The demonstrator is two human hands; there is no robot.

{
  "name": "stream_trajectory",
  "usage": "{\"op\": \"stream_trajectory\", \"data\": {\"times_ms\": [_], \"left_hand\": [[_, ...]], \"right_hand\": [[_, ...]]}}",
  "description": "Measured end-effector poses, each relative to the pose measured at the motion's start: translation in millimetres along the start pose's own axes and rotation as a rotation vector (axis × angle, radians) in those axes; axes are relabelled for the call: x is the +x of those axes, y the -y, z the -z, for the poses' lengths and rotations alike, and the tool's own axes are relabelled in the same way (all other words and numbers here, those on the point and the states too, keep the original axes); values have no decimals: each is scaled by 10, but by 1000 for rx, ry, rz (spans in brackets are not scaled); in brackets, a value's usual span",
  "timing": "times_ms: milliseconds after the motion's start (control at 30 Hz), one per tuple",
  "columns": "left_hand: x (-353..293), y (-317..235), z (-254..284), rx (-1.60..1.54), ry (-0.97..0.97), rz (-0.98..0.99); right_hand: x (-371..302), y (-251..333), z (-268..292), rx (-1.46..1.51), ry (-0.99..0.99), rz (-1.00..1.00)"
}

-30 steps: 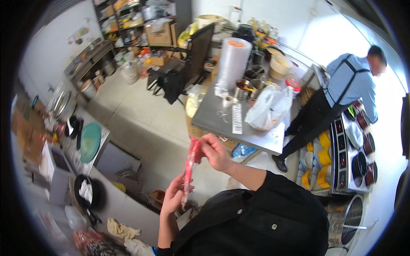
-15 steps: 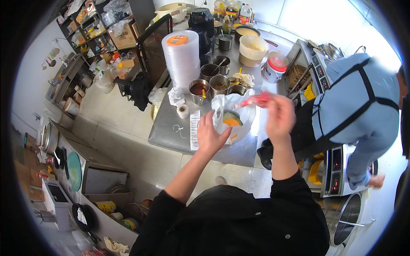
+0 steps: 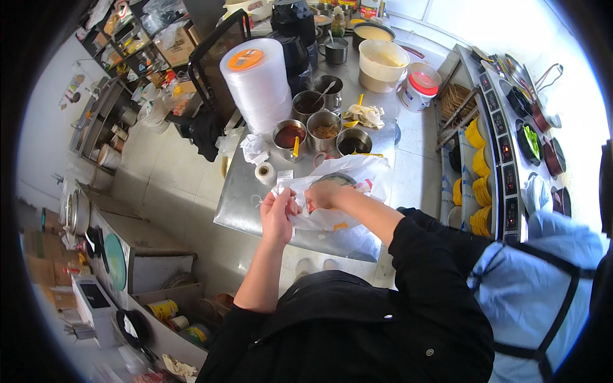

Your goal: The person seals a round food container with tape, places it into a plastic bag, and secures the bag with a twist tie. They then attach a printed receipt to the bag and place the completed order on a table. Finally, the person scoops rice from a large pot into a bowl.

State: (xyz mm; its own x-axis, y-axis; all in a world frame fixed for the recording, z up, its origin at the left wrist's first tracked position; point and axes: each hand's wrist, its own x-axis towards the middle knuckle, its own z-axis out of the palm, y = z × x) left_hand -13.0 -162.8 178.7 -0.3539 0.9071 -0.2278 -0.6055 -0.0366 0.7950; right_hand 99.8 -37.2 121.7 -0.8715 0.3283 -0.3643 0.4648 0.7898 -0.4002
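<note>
A white plastic bag (image 3: 367, 169) lies spread on the near part of the steel table, its mouth open. In it sits a round container (image 3: 343, 178), partly covered by my wrist. My right hand (image 3: 327, 194) reaches across into the bag, fingers curled down. A bit of a red packet (image 3: 311, 205) shows at its fingertips; the rest is hidden. My left hand (image 3: 279, 209) is closed in a pinch on the bag's left edge. Just beyond it lies a printed paper slip (image 3: 285, 176), mostly covered by the bag.
Several steel pots of sauce (image 3: 324, 127) stand beyond the bag. A tall stack of clear lids (image 3: 255, 86) and a paper roll (image 3: 265, 173) are left of them. A cream tub (image 3: 382, 67) stands farther back. At right, a co-worker (image 3: 536, 287) bends close by the cooktop counter (image 3: 501, 143).
My right hand has brought the red packet down and left into the bag. My left hand, open before, has closed on the bag's edge. The co-worker has shifted nearer, toward the lower right.
</note>
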Motion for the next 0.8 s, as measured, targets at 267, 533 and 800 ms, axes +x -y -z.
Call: {"op": "stream_trajectory", "data": {"times_ms": [267, 533, 800], "left_hand": [[5, -134, -130, 186, 307, 163], [330, -77, -400, 363, 665, 184], [571, 20, -476, 480, 835, 77]], "right_hand": [[-1355, 350, 217, -400, -1333, -538], [-1289, 118, 79, 1031, -992, -229], [-1416, 271, 212, 1367, -660, -216]]}}
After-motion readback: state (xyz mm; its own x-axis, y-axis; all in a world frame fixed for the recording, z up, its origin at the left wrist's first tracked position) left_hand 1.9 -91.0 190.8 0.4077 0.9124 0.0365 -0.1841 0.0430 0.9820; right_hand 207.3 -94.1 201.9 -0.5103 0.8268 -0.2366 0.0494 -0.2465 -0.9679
